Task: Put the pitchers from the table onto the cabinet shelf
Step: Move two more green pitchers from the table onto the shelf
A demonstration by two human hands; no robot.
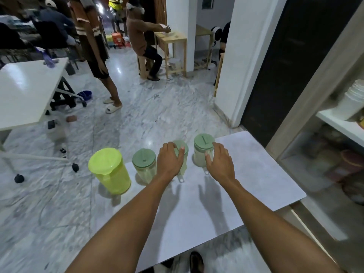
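Several pitchers stand in a row along the far edge of the white table (246, 174). From the left there is a lime-yellow pitcher (110, 170), then a clear pitcher with a green lid (144, 160). My left hand (169, 160) wraps around the third, clear green-lidded pitcher (184, 164), thumb on its right side. My right hand (220, 162) holds the fourth, green-lidded pitcher (202, 143), thumb on its front and fingers behind. Both held pitchers rest on the table. The cabinet shelf (340, 125) is at the right.
A stack of white bowls (352, 103) sits on the cabinet shelf, with blurred items on the shelf below. Another white table (25, 89) stands at the left. One person (94, 46) stands on the marble floor and another sits at a wooden table (173, 38) beyond.
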